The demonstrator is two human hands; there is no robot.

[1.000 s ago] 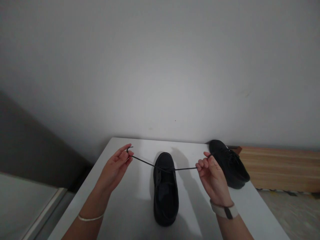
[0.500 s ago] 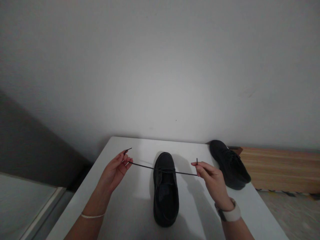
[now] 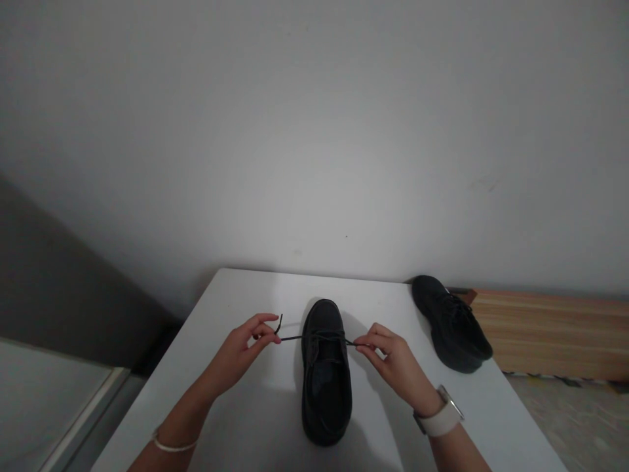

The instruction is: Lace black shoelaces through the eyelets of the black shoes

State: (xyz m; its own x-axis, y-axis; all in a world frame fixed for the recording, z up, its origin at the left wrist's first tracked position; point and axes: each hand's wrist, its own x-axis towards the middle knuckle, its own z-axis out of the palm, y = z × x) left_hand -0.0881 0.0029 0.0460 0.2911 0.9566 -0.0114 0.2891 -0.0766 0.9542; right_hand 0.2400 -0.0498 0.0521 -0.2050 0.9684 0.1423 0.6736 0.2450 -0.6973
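A black shoe point(image 3: 326, 393) stands on the white table with its toe pointing away from me. Its dark shoelace point(image 3: 291, 338) runs out to both sides across the tongue. On the left, my left hand point(image 3: 246, 344) pinches one end of the lace, and a loose tip sticks up past the fingers. Close by the shoe's right side, my right hand point(image 3: 388, 357) pinches the other end between thumb and fingers. The lace looks crossed over the tongue; whether it is knotted there I cannot tell.
A second black shoe point(image 3: 455, 328), laced, sits at the table's right edge. Behind the white table point(image 3: 265, 419) rises a grey wall point(image 3: 314, 144). A wooden board point(image 3: 550, 334) lies beyond the right edge, with floor below it.
Both hands have come inward toward the shoe, and the lace lengths between hands and shoe are shorter. My right hand now pinches the lace close beside the shoe. The shoes have stayed put.
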